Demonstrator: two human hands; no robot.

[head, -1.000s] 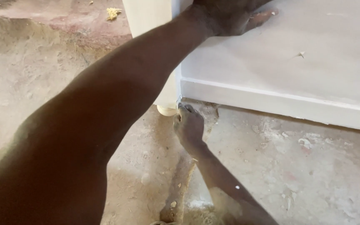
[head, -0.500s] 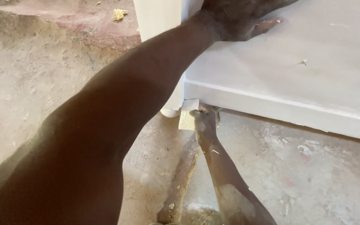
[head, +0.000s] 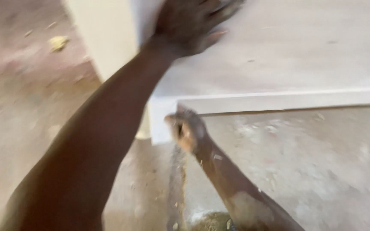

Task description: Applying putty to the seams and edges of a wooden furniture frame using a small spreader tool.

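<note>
Two hands meet a white painted wooden cabinet (head: pixel 287 51) standing on the dusty concrete floor (head: pixel 305 162): left hand (head: pixel 189 23) spread flat on its panel, right hand (head: pixel 185 128) curled into a fist at its bottom corner, contents blurred.

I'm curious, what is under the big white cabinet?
Under the white cabinet lies dusty concrete floor. The right hand is by its bottom edge. The picture is blurry, and the gap beneath is hidden.

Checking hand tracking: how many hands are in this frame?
2. Left hand is pressed flat on the white panel, at top. Right hand is curled at the panel's bottom corner, near the floor. Blur hides whatever it may hold.
</note>
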